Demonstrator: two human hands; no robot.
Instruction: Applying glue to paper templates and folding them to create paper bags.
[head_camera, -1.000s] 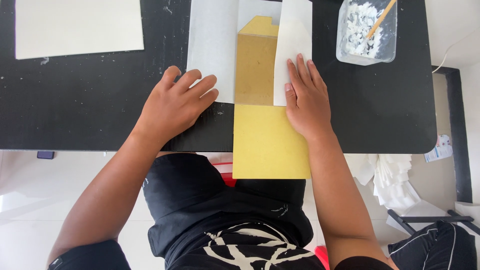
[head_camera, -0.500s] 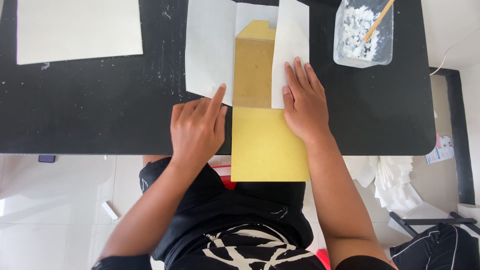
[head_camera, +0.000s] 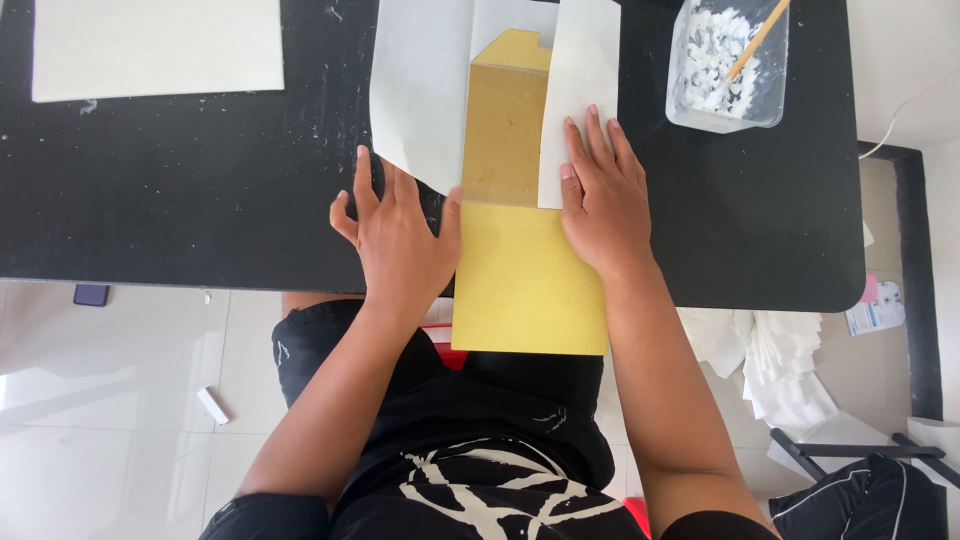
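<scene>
yellow card (head_camera: 527, 285) sits between two folded white paper flaps (head_camera: 420, 95), both hands flat, fingers spread, gripping nothing: left hand (head_camera: 400, 235) beside the left flap, right hand (head_camera: 603, 195) on the right one.

Yellow card (head_camera: 527, 285) under folded white paper (head_camera: 420, 90)

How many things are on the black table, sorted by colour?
White paper sheets: 2, one under the hands and one at the far left
Yellow card: 1
Clear tub of white paste: 1
Wooden stick in the tub: 1
Total: 5
</scene>
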